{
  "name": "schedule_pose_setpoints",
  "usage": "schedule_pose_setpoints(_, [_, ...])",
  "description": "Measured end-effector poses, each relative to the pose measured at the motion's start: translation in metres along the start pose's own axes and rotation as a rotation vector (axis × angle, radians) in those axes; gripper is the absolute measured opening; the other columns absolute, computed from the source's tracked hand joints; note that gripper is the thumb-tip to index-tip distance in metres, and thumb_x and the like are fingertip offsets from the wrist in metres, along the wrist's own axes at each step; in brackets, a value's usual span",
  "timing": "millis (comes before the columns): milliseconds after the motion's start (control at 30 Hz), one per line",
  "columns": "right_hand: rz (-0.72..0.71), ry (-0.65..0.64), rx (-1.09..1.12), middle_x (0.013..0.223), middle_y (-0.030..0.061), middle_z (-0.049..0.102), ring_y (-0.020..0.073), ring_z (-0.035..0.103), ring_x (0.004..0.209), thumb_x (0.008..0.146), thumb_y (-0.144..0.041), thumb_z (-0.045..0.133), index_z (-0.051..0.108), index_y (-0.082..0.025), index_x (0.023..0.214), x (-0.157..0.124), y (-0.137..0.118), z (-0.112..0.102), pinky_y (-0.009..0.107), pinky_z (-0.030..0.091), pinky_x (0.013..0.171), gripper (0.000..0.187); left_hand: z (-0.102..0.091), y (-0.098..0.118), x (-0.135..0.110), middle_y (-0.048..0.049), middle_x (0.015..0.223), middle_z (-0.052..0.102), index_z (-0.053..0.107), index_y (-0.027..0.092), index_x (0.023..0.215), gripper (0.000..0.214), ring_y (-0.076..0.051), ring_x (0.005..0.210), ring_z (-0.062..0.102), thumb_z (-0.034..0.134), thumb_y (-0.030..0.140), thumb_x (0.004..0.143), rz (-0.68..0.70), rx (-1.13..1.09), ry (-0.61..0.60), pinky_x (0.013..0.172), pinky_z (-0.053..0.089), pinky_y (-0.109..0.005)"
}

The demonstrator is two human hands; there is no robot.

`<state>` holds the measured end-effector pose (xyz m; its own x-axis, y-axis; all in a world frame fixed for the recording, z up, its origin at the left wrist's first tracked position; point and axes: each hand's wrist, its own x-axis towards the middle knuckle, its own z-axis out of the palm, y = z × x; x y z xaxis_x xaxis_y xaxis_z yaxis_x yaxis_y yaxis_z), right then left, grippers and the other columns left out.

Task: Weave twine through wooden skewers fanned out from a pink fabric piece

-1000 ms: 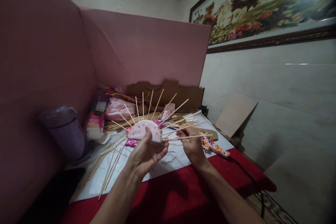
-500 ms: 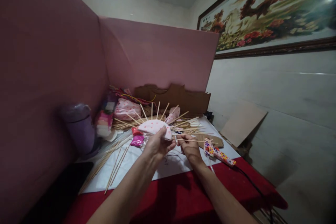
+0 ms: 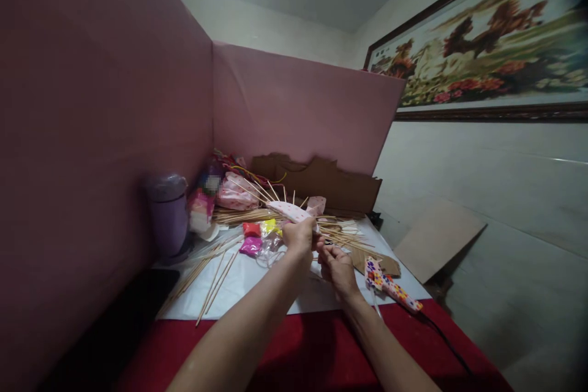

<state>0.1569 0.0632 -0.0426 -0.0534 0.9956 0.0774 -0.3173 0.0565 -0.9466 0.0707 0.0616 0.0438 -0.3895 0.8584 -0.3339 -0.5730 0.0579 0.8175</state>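
My left hand is closed on a half-round piece covered in white cloth with pink dots. Thin wooden sticks fan out from its curved edge. The piece is tilted, so I see it nearly edge-on. Close against the left fingers, at the right end of the piece, my right hand has thumb and fingertips pinched together; what lies between them is hidden. A glue gun with a flowered pattern lies on the table to the right of that hand.
Loose sticks lie at left and behind the hands. Small red, yellow and magenta packets are left of my hands. A purple cup stands at far left, torn cardboard at the back. The glue gun's cord trails off right.
The half-round piece has turned from facing me to nearly edge-on, its right end lower. Both hands have stayed together at that end. The camera view has shifted slightly.
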Motion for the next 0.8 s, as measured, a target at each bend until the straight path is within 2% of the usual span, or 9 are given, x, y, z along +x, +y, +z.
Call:
schedule_pose_setpoints(367, [-0.037,0.060,0.010,0.044,-0.0099,0.041,0.0003,0.022,0.032,0.056,-0.045,0.072,0.048,-0.016,0.067,0.000,0.000,0.000,0.014,0.014,0.031,0.039,-0.009,0.011,0.009,-0.0030,0.041,0.054,0.054,0.010,0.061,0.006,-0.012,0.035,0.052,0.057,0.011,0.067,-0.207,0.020,-0.141,0.034,0.044,-0.019])
schedule_pose_setpoints(467, [-0.114,0.089,-0.036,0.044,-0.0085,0.043,0.0016,0.024,0.032,0.057,-0.048,0.070,0.048,-0.016,0.064,0.003,0.000,-0.001,0.015,0.015,0.031,0.039,-0.016,0.014,0.011,-0.0059,0.043,0.055,0.055,0.009,0.060,0.010,-0.013,0.036,0.054,0.057,0.012,0.070,-0.275,0.031,-0.206,0.033,0.045,-0.020])
schedule_pose_setpoints(567, [-0.221,0.123,-0.119,0.043,-0.0073,0.044,0.0030,0.027,0.032,0.061,-0.049,0.067,0.050,-0.016,0.062,0.007,0.002,-0.001,0.017,0.018,0.031,0.037,-0.028,0.017,0.008,-0.0047,0.045,0.057,0.054,0.010,0.062,0.012,-0.012,0.039,0.055,0.057,0.015,0.073,-0.309,0.017,-0.267,0.039,0.048,-0.020])
schedule_pose_setpoints(800, [-0.406,0.141,-0.316,0.051,-0.0020,0.052,0.0098,0.045,0.046,0.070,-0.043,0.061,0.057,-0.015,0.064,0.011,0.004,0.000,0.021,0.036,0.045,0.029,-0.055,0.019,-0.004,-0.0130,0.060,0.065,0.057,0.007,0.070,0.019,-0.017,0.053,0.064,0.056,0.025,0.078,-0.394,0.045,-0.419,0.046,0.053,-0.023])
